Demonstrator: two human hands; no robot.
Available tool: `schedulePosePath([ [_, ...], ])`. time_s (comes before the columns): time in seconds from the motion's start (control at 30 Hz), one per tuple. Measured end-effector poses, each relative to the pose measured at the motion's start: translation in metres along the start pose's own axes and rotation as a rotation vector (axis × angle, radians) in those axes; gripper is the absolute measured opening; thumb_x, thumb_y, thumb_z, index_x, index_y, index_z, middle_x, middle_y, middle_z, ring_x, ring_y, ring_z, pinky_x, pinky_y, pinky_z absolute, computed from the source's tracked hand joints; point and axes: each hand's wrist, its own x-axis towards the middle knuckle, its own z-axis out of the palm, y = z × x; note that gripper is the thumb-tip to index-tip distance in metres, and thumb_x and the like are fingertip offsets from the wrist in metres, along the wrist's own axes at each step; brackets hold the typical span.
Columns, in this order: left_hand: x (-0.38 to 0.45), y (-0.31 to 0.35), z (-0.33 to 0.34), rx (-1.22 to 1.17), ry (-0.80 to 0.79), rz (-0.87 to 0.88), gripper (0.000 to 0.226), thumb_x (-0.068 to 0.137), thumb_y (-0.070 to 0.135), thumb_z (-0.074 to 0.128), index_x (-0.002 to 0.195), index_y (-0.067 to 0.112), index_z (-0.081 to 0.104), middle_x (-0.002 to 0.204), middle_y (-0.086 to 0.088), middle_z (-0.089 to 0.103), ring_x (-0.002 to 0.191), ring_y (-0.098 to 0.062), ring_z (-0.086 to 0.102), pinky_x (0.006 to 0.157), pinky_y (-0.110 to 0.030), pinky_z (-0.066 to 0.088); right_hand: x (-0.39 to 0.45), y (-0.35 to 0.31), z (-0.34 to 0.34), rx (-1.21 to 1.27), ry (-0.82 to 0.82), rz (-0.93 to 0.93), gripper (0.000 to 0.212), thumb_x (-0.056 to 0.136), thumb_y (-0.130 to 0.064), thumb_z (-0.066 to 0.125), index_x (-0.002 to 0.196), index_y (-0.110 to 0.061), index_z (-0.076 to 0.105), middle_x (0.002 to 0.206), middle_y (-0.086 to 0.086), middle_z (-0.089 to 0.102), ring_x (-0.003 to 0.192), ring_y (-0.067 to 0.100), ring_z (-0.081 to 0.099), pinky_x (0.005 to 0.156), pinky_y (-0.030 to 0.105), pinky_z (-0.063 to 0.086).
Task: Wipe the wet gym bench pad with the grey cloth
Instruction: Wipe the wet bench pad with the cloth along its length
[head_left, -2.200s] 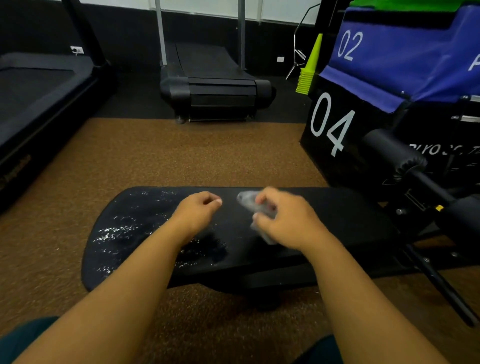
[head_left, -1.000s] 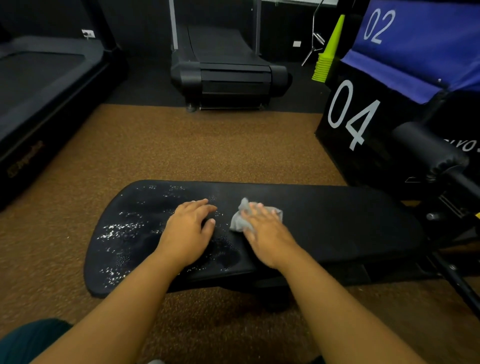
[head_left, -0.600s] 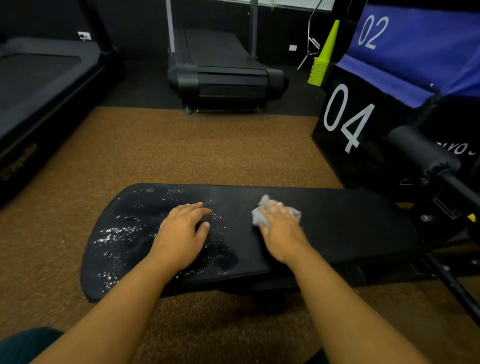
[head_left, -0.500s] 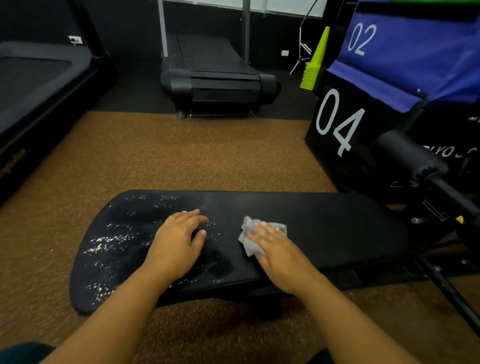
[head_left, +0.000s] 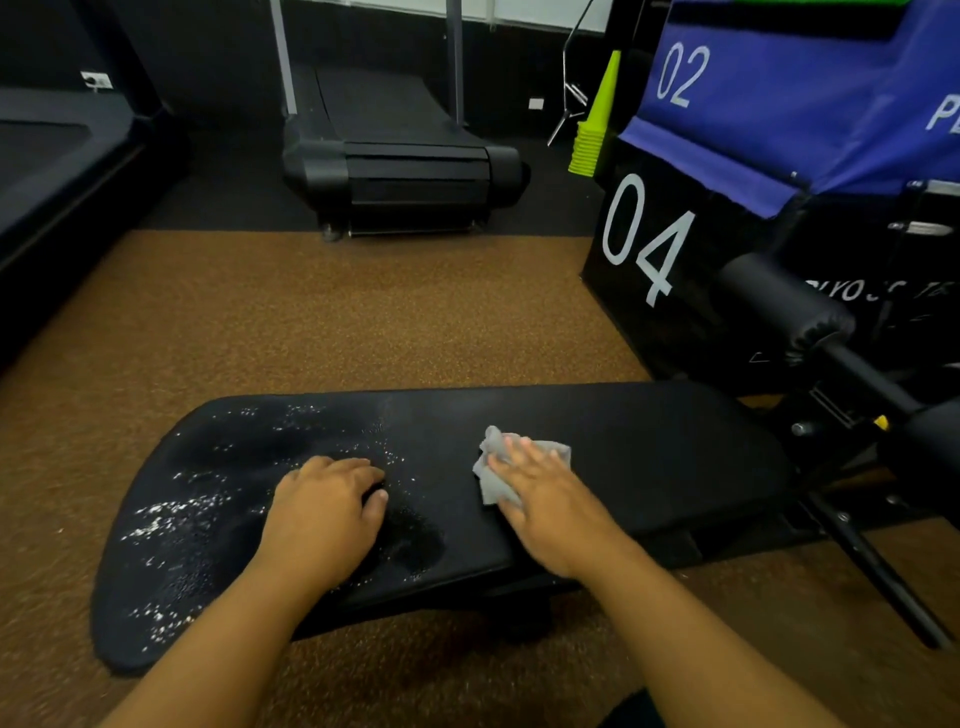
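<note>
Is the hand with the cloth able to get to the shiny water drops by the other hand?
Probably yes. The right hand presses the grey cloth flat beside the droplets; only bare pad between. The left hand covers some.

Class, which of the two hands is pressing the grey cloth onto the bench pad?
The right hand: the grey cloth lies under its fingers. The left hand rests bare among water droplets.
</note>
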Motion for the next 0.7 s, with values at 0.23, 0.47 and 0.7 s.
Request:
schedulePosePath([
  [0.23, -0.003, 0.001, -0.002, 0.020, -0.031, 0.009, 0.042, 0.095, 0.045, 0.041, 0.134, 0.033, 0.052, 0.144, 0.014, 0.045, 0.129, -0.013, 0.041, 0.103, -0.033, 0.034, 0.057, 0.048, -0.008, -0.168, 0.049, 0.445, 0.052, 0.098, -0.031, 0.033, 0.148, -0.019, 0.024, 0.156, 0.007, 0.021, 0.143, 0.025, 0.016, 0.116, 0.040, 0.015],
  [0.47, -0.002, -0.004, -0.001, 0.016, -0.048, 0.006, 0.041, 0.096, 0.048, 0.036, 0.134, 0.038, 0.049, 0.144, 0.019, 0.043, 0.129, -0.009, 0.039, 0.105, -0.030, 0.032, 0.055, 0.001, 0.011, -0.006, 0.025, 0.012, 0.053, 0.100, -0.022, 0.036, 0.150, -0.021, 0.021, 0.160, 0.000, 0.009, 0.147, 0.016, 0.003, 0.120, 0.033, -0.001],
  [0.7, -0.001, -0.006, 0.000, 0.005, -0.063, 0.013, 0.040, 0.096, 0.045, 0.039, 0.133, 0.036, 0.050, 0.144, 0.017, 0.045, 0.128, -0.010, 0.041, 0.106, -0.031, 0.031, 0.129, -0.010, 0.007, -0.133, -0.027, 0.293, 0.050, 0.099, -0.028, 0.033, 0.148, -0.018, 0.025, 0.156, 0.005, 0.021, 0.143, 0.026, 0.016, 0.116, 0.044, 0.016],
])
